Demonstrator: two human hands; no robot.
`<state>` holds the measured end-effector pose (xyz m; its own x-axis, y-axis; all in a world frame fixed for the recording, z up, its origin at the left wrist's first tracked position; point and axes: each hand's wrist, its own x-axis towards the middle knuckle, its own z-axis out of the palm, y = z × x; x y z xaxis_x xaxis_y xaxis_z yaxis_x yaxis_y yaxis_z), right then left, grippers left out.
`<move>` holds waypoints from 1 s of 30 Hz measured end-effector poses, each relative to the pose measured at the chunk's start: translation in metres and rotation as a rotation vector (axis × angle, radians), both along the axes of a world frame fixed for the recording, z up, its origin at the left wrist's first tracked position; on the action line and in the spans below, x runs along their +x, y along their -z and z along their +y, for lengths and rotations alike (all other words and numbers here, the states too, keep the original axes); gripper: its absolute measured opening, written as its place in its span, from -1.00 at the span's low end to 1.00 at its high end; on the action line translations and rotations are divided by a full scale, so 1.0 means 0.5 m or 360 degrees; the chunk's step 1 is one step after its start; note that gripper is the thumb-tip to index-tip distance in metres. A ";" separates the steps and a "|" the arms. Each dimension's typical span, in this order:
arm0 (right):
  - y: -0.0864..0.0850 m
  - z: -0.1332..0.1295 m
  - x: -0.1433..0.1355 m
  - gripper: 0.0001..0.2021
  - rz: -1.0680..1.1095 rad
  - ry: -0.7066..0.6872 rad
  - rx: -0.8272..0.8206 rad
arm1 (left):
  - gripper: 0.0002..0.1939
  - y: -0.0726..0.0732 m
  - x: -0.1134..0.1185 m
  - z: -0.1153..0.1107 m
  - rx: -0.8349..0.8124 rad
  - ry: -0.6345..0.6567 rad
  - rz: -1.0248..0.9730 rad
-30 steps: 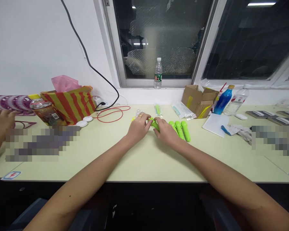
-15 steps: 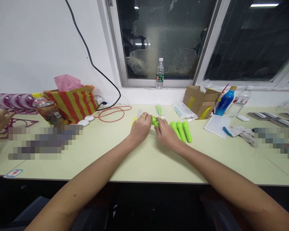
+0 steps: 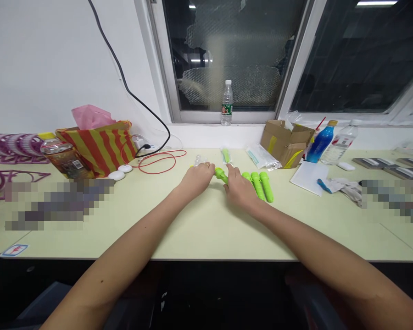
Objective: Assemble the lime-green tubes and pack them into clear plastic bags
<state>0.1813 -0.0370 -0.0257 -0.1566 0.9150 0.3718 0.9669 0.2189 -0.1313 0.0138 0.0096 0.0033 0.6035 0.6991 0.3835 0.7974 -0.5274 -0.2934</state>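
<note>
On the near side, the table (image 3: 206,233) runs bare up to the two hands. The right hand (image 3: 240,188) is closed round the body of a green stick (image 3: 221,175); the left hand (image 3: 199,178) curls at its head end, though whether it pinches or only touches, I cannot tell. I'd judge the step to be handwork on that head end — the next move asking for a steady right grip and fine left fingertips. The stick is bright lime, held slantwise between the hands, wider at the head, its lower part hidden in the right palm. Just beside lie three similar green sticks (image 3: 257,185) — farther back, a bagged green piece (image 3: 226,156).
</note>
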 end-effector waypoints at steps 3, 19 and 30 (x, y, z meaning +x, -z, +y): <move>-0.002 0.005 0.004 -0.64 -0.0210 0.0010 -0.0029 | -0.71 -0.007 -0.013 0.008 -0.0065 0.0065 0.0058; -0.015 -0.002 -0.001 -0.84 -0.0243 -0.0011 -0.0036 | -0.76 -0.015 0.031 -0.038 -0.0020 -0.0278 -0.0122; -0.016 0.001 0.003 -0.84 -0.0201 -0.0022 -0.0071 | -0.70 0.003 0.035 -0.032 0.0068 -0.0232 -0.0207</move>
